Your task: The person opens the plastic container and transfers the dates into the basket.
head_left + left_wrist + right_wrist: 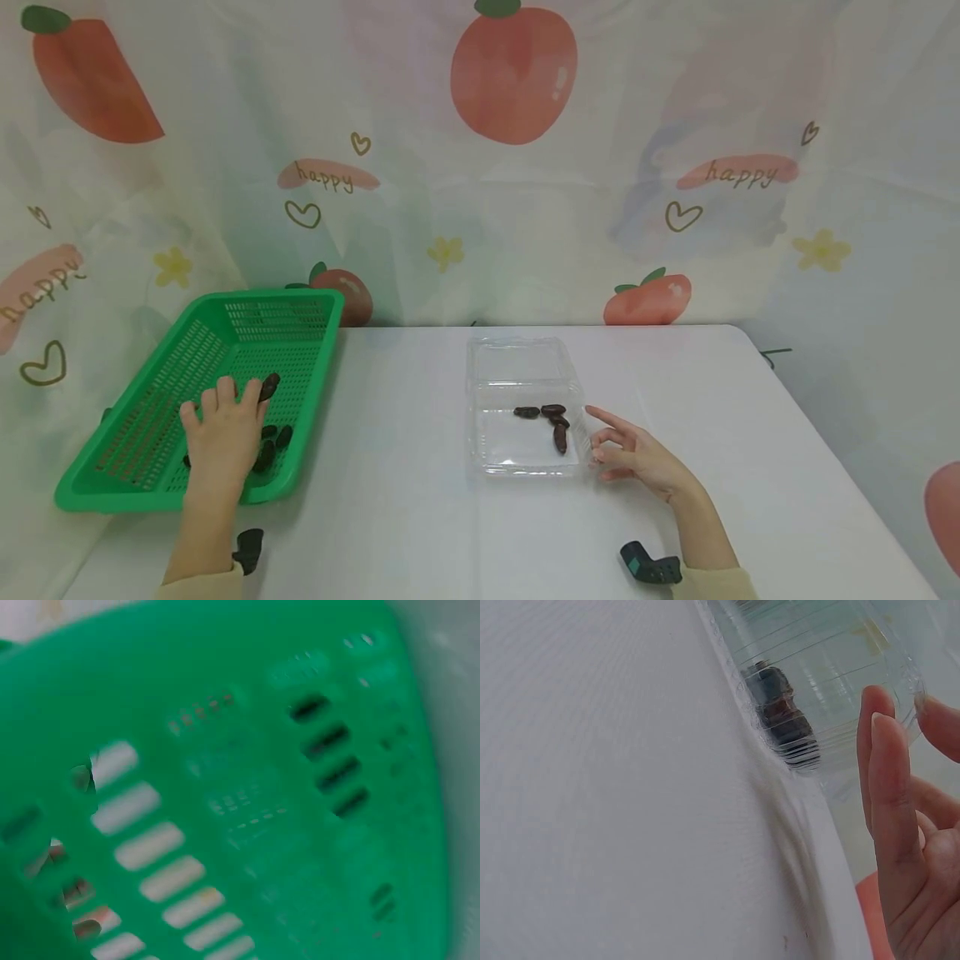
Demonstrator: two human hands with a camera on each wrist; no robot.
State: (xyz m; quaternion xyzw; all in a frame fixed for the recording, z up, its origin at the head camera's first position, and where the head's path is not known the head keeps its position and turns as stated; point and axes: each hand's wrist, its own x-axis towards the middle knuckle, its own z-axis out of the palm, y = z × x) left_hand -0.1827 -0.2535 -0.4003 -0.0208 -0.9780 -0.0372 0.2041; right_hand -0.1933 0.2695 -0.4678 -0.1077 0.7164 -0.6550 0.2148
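My left hand [223, 442] reaches into the green basket [322, 392], palm down with bent fingers; between thumb and forefinger it pinches a dark brown, date-like piece [270, 386]. More dark pieces [265, 456] lie in the basket under and beside that hand. The left wrist view shows only the blurred green basket wall [255, 802]. My right hand [637, 457] is at the right edge of an open clear plastic box [510, 458], fingers loosely extended. Several dark pieces [560, 438] lie in the box. In the right wrist view, a fingertip of my hand [922, 840] touches the box edge [911, 682].
A white table [405, 417] carries the basket at the left and the box right of centre. Behind it hangs a cloth [420, 242] printed with fruit and hearts. Dark devices stand beside the left wrist [250, 550] and right wrist [648, 567].
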